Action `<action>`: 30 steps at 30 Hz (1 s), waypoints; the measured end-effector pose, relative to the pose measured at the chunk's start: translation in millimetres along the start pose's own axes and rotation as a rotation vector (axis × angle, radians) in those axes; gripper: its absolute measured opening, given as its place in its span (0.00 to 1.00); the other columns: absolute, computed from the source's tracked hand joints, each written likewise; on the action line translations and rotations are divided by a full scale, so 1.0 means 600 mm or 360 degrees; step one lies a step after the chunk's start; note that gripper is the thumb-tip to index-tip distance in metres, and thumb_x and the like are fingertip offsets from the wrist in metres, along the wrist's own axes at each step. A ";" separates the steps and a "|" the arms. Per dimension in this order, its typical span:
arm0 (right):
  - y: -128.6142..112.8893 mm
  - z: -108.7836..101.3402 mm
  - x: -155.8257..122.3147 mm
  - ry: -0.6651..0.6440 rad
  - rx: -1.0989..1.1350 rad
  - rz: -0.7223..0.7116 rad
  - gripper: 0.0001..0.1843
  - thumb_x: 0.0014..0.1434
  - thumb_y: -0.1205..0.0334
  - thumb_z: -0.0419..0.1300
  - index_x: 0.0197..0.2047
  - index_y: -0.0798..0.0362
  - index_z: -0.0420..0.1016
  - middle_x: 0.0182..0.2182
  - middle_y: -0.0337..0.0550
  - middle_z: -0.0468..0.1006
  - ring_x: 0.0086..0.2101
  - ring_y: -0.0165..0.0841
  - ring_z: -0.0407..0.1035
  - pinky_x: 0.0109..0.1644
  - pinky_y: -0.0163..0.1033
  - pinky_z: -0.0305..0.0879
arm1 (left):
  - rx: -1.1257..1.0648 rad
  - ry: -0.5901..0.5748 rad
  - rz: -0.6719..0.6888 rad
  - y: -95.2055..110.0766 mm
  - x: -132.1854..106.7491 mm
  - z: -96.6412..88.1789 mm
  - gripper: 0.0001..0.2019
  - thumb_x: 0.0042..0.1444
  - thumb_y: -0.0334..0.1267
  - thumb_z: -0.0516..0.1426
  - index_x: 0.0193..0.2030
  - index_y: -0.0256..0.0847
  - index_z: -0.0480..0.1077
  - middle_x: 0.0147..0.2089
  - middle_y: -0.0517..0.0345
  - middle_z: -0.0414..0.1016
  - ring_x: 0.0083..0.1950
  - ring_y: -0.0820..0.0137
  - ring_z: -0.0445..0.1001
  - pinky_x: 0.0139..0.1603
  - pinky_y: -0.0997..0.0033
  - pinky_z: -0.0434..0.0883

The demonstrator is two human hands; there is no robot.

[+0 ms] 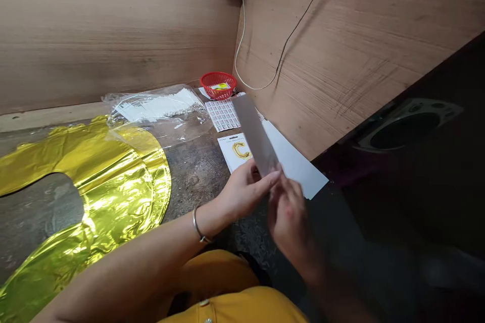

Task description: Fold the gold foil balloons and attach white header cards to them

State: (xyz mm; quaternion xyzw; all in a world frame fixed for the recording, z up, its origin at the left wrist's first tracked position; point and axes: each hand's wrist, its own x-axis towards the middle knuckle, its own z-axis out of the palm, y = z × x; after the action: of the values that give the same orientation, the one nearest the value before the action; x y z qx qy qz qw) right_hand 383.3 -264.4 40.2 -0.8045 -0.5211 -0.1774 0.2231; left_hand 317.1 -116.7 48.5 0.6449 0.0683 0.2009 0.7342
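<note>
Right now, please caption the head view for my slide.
Left hand and right hand hold a long grey strip; an uninflated gold foil balloon lies at left.

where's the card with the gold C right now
In the head view, the gold C card lies just left of centre, just beyond the left hand and in front of the printed sticker sheet, partly hidden by the grey strip.

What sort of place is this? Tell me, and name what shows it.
Likely a small packing workspace: a large gold foil shape and a clear bag with white strips lie on the worktop, near a printed sheet.
</note>
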 end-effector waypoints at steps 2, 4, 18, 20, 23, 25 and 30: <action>-0.010 -0.010 -0.011 0.0005 0.0198 0.0011 0.29 0.65 0.58 0.53 0.68 0.55 0.58 0.65 0.57 0.62 0.60 0.49 0.60 0.59 0.57 0.64 | -0.0142 0.0096 -0.0187 -0.006 -0.018 -0.008 0.23 0.54 0.53 0.61 0.44 0.31 0.72 0.43 0.44 0.79 0.44 0.60 0.76 0.46 0.62 0.73; 0.010 -0.018 -0.002 0.0063 0.0454 0.0274 0.31 0.61 0.51 0.59 0.65 0.53 0.63 0.60 0.57 0.69 0.55 0.49 0.66 0.56 0.57 0.66 | -0.0169 0.0137 -0.0404 -0.016 -0.030 -0.033 0.22 0.48 0.50 0.66 0.41 0.33 0.73 0.40 0.48 0.79 0.40 0.63 0.76 0.43 0.64 0.73; 0.068 0.033 0.046 -0.0757 0.2091 0.0917 0.14 0.50 0.52 0.69 0.38 0.51 0.82 0.33 0.41 0.81 0.36 0.35 0.73 0.45 0.43 0.70 | -0.0251 0.0020 -0.0735 -0.015 -0.080 -0.100 0.20 0.47 0.45 0.67 0.44 0.37 0.73 0.38 0.56 0.76 0.33 0.74 0.72 0.30 0.77 0.69; 0.066 0.025 0.049 -0.0791 0.2166 0.0905 0.13 0.49 0.55 0.70 0.38 0.49 0.82 0.34 0.42 0.81 0.38 0.36 0.73 0.47 0.44 0.70 | -0.0346 -0.0015 -0.0740 -0.019 -0.085 -0.105 0.19 0.47 0.44 0.67 0.43 0.39 0.73 0.38 0.57 0.76 0.33 0.73 0.73 0.30 0.76 0.71; 0.068 0.014 0.052 -0.0882 0.2167 0.0913 0.05 0.48 0.59 0.68 0.30 0.49 0.83 0.34 0.42 0.80 0.37 0.35 0.73 0.44 0.42 0.70 | -0.0340 0.0064 -0.0663 -0.023 -0.091 -0.105 0.14 0.47 0.43 0.66 0.35 0.37 0.72 0.30 0.58 0.75 0.27 0.75 0.71 0.25 0.78 0.68; 0.072 0.010 0.055 -0.0910 0.2172 0.0922 0.05 0.47 0.60 0.68 0.24 0.51 0.81 0.37 0.44 0.80 0.37 0.34 0.73 0.41 0.40 0.70 | -0.0203 0.0169 -0.0553 -0.022 -0.093 -0.100 0.11 0.47 0.41 0.65 0.29 0.36 0.71 0.27 0.59 0.74 0.25 0.76 0.70 0.22 0.79 0.66; 0.073 0.018 0.064 -0.0928 0.2106 0.1013 0.18 0.51 0.52 0.67 0.43 0.51 0.80 0.37 0.45 0.81 0.34 0.33 0.73 0.36 0.38 0.70 | 0.0415 0.0238 -0.0048 -0.016 -0.102 -0.083 0.04 0.51 0.33 0.60 0.27 0.37 0.72 0.31 0.57 0.75 0.31 0.74 0.73 0.29 0.78 0.70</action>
State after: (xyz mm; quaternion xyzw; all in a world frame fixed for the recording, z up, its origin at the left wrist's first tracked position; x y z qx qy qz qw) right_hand 439.1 -245.1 43.6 -0.6291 -0.3005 0.4600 0.5498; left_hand 245.7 -95.1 21.5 0.7170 0.1581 0.2266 0.6400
